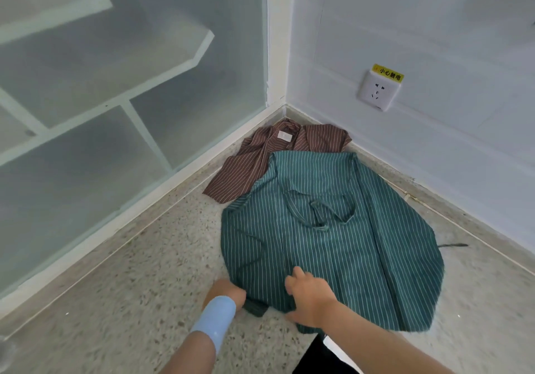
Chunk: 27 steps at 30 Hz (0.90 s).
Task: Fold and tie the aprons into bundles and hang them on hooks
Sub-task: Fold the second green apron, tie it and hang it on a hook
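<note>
Two hands meet the green apron point(333, 228). Curled right hand point(309, 295) fingers clamp its hem; left hand point(227, 289) fingers are hidden.

Floor point(130, 301): speckled terrazzo, pale grey, evenly lit. Left side: frosted glass partition point(86, 84) in a white frame point(276, 40), shelf outlines showing dimly behind it. Right side: white wall point(434, 40) carrying a white socket point(377, 91) with a yellow warning label point(388, 73) on top. The two sides meet in a corner.
</note>
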### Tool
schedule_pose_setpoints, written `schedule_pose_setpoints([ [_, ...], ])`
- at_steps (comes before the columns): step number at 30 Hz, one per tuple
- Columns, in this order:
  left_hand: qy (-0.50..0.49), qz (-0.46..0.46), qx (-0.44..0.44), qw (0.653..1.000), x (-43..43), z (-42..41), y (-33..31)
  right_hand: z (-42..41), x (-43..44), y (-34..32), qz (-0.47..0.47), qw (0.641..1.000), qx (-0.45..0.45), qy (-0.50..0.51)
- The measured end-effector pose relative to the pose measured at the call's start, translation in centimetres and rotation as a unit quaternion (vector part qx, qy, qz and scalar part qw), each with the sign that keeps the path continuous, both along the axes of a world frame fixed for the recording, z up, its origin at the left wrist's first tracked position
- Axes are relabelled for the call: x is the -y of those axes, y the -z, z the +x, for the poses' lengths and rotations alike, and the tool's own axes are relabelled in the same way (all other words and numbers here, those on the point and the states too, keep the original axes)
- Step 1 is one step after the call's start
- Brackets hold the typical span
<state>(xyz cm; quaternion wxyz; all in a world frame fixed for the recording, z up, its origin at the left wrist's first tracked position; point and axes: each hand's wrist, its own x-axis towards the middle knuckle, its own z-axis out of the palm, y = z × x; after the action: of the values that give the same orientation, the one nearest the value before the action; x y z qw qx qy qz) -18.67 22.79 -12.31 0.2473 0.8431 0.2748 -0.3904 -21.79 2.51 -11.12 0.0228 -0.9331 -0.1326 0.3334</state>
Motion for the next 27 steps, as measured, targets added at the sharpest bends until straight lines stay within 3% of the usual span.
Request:
schedule_pose_setpoints([
  [2, -0.054, -0.058, 0.033, 0.996, -0.9, 0.7, 0.5, -0.5, 0.2, 0.0, -0.009, 1.000, 0.015, 0.012],
  [6, -0.198, -0.196, 0.096, 0.956, -3.5, 1.4, -0.2, -1.3, 0.7, -0.4, 0.039, 0.998, 0.027, 0.041],
  [12, -0.183, -0.287, 0.089, 0.936, -5.4, -0.4, -5.2, -3.2, -0.7, -0.4, -0.026, 0.998, -0.052, -0.022],
  [14, -0.150, -0.328, 0.097, 0.928, -4.9, -0.2, -6.1, -3.1, -1.2, -1.0, -0.012, 0.997, -0.071, 0.002],
  [16, -0.098, -0.353, 0.120, 0.923, -3.3, 0.3, -7.0, -2.5, -1.0, -2.1, 0.073, 0.990, -0.074, 0.095],
  [18, 0.003, -0.335, 0.154, 0.930, -0.9, 1.0, -7.9, -1.4, -0.3, -3.7, 0.231, 0.934, -0.056, 0.268],
  [21, 0.132, -0.322, 0.175, 0.921, 3.7, 1.3, -9.0, 0.5, 1.4, -6.7, 0.432, 0.747, -0.078, 0.498],
  [23, 0.201, -0.335, 0.150, 0.908, 6.8, 0.9, -9.7, 1.3, 3.2, -7.5, 0.507, 0.649, -0.131, 0.552],
  [25, 0.269, -0.340, 0.101, 0.896, 9.5, 0.4, -9.7, 1.5, 5.0, -7.1, 0.509, 0.627, -0.122, 0.576],
  [27, 0.318, -0.328, 0.045, 0.888, 11.3, 0.2, -9.0, 0.9, 6.3, -6.3, 0.459, 0.678, -0.059, 0.571],
])
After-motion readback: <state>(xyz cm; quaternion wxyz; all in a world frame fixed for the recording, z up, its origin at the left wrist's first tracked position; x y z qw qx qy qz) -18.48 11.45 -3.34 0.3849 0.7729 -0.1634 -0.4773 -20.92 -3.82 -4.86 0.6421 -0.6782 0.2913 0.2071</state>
